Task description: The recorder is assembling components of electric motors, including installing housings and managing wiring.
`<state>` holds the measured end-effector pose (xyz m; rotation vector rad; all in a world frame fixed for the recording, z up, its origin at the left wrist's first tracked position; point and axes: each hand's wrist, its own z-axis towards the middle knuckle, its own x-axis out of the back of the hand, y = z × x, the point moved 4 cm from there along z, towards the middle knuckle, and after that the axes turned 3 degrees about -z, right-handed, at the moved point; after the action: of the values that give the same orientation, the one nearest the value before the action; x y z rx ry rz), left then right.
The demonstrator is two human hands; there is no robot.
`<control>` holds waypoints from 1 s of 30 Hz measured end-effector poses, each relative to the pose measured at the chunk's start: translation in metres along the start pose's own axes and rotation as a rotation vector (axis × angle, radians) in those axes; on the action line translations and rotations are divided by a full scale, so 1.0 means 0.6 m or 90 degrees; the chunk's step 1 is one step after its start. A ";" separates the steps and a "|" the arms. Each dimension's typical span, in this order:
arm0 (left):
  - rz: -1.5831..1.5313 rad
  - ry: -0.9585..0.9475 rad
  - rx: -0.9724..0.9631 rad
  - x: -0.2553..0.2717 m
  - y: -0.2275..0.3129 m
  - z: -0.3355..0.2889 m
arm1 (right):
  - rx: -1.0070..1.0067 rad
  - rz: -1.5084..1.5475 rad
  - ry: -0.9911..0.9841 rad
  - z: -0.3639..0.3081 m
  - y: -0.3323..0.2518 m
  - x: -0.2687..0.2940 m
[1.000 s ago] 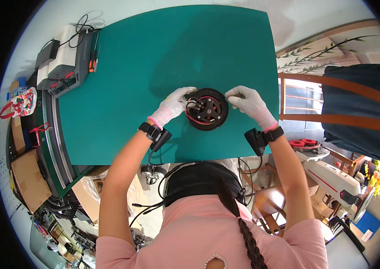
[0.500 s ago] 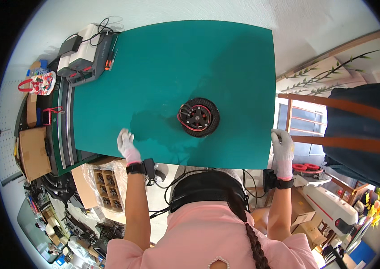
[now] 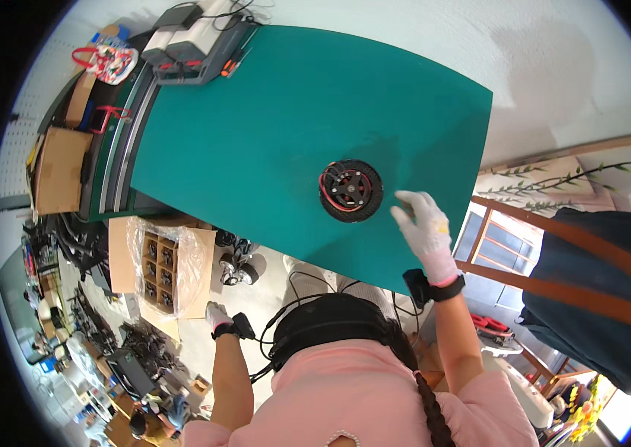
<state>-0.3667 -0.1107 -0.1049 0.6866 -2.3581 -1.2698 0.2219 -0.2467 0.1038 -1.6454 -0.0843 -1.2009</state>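
A small black wheel (image 3: 365,191) with a knobbly tyre lies flat on the green table mat (image 3: 256,134). Red and black wires loop over its hub. My right hand (image 3: 425,227), in a white glove, hovers over the mat just right of the wheel, apart from it. Its fingers and thumb are spread with nothing between them. My left hand (image 3: 219,316), gloved as well, hangs below the table's near edge, beside an open cardboard box (image 3: 198,272). Its fingers are small and foreshortened, so their grip cannot be made out.
Plastic film and a divided insert (image 3: 159,268) with dark parts fill the box. Casters (image 3: 237,268) stand under the near edge. Grey-white devices (image 3: 196,41) with cables and orange-handled tools (image 3: 230,67) sit at the far left. A dark cloth-draped chair (image 3: 591,290) stands at right.
My right hand has moved from the table's right edge inward beside the wheel. My left hand has dropped from the mat's near edge toward the box. The whole view has turned and shifted.
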 end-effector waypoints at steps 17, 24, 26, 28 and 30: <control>-0.245 0.180 0.072 0.426 -0.069 0.149 | -0.004 -0.249 -0.025 -0.025 -0.139 -0.155; -0.260 0.179 0.015 0.588 0.037 0.229 | -0.163 0.686 -0.346 -0.187 -0.236 -0.309; -0.284 0.183 -0.024 0.605 0.074 0.241 | -0.265 0.953 -0.481 -0.227 -0.292 -0.376; -0.309 0.168 -0.053 0.615 0.094 0.246 | -0.311 1.050 -0.566 -0.256 -0.346 -0.420; -0.373 0.163 -0.077 0.625 0.100 0.251 | -0.340 1.091 -0.624 -0.269 -0.395 -0.452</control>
<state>-0.7653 -0.1987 -0.0977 1.4737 -1.9162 -1.4244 -0.1538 -0.1328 0.0606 -1.7329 0.9109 0.9497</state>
